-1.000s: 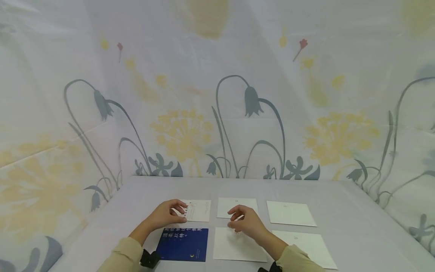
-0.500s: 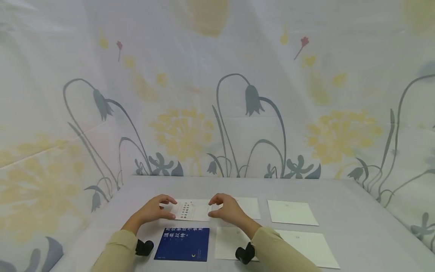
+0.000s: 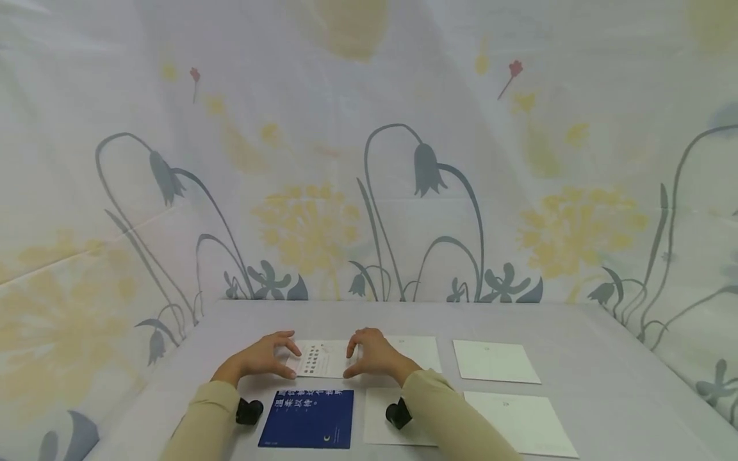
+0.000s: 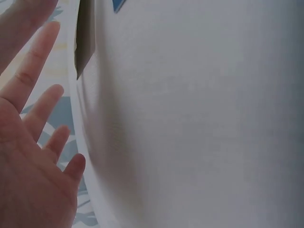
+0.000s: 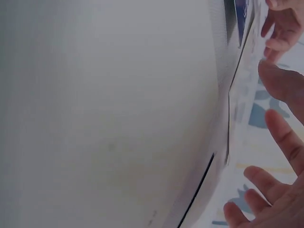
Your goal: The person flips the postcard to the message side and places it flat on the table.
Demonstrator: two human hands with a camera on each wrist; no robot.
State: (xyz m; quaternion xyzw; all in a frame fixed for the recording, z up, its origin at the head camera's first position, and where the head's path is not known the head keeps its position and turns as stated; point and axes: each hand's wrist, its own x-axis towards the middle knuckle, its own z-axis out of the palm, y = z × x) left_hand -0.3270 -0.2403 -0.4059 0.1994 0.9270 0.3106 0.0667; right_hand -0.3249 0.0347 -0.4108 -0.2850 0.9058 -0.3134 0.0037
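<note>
A white card (image 3: pixel 330 360) printed with rows of small characters lies at the back left of the table in the head view. My left hand (image 3: pixel 256 360) is at its left edge, thumb and fingers spread apart. At the right edge is my right hand (image 3: pixel 375 356), its fingers loosely bent, thumb toward me. Fingertips of both hands are right at the card's edges. The left wrist view shows my left hand (image 4: pixel 35 161) with fingers extended beside a card's edge (image 4: pixel 86 40). In the right wrist view, the right hand's fingers (image 5: pixel 285 135) are spread above the cards.
Nearer me lies a dark blue card (image 3: pixel 308 419) with white writing. Several blank-looking white cards lie to the right: one at the back middle (image 3: pixel 419 351), one at the back right (image 3: pixel 497 362), others in front (image 3: pixel 521 422). A flower-patterned curtain (image 3: pixel 369 160) hangs behind the table.
My right hand has moved left from over the front middle white card to the printed card's right edge. My left hand has shifted slightly left, uncovering more of the print.
</note>
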